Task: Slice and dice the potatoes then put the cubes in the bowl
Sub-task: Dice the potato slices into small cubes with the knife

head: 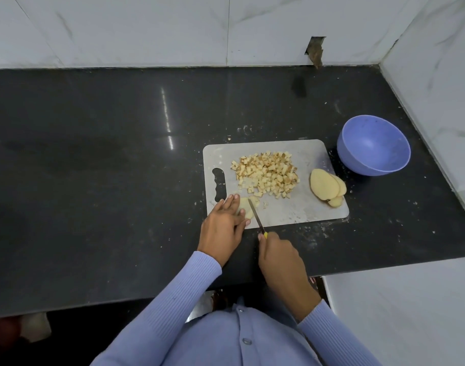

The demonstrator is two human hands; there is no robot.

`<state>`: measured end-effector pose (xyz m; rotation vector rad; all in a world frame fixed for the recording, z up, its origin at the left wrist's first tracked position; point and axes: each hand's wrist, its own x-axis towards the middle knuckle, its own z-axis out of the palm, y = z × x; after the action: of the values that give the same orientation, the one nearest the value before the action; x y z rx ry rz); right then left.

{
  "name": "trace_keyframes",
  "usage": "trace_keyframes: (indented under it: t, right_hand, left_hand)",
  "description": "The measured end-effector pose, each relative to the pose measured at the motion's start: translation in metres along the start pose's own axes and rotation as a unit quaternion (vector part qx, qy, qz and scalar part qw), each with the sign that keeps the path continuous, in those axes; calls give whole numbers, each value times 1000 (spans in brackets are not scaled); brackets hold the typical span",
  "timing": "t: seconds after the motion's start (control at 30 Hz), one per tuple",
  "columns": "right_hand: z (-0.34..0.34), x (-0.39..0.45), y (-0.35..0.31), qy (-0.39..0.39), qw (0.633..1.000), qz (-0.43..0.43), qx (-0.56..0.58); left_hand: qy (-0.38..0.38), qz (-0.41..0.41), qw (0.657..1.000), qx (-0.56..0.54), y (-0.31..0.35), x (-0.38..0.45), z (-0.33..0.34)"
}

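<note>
**While One Hand Holds, the Other Cuts**

While the left hand (227, 220) lies flat with straight fingers on a small stack of potato slices (248, 206), the right hand (277, 256) is curled tight around the yellow handle of one knife (256, 216). The knife blade rests across those slices, near the front left corner of the cutting board (305, 210).

One big pile of potato cubes (267, 175) sits in the middle of the board, too many to count. A few loose cubes lie just beside the blade. About four more potato slices (326, 187) lean on each other at the right side of the board.

One blue bowl (374, 145) stands on the black bench (107, 167), just beside the board's back right corner. No cubes show inside it. Little potato crumbs dot the bench around the board.
</note>
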<state>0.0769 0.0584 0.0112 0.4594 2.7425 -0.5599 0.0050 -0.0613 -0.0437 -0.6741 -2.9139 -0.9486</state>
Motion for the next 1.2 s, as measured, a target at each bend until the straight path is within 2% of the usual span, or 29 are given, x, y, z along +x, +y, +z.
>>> trace_keyframes:
  t: [0.17,0.37,0.47,0.6,0.8,0.93,1.2]
  right_hand:
    - [6,-31,17,-14,999,11,-27]
    - [2,-22,21,12,1000,15,-18]
    - [-2,-17,23,32,999,21,-24]
    - [-7,-11,18,45,999,6,27]
    - [-5,7,-5,24,997,-22,66]
    - [-4,13,-11,15,998,-12,56]
    - [2,-11,-5,-19,1000,16,14]
  left_hand:
    - [31,8,999,15,2,-1,0]
    - [51,48,997,36,2,-5,-2]
    - [31,56,996,61,4,-7,-4]
    - [11,63,996,60,2,-10,-5]
    - [-9,16,1000,-24,-1,-6,-13]
    - [-29,-8,999,-19,3,-3,-17]
    - [-20,-22,999,-18,8,-2,-15]
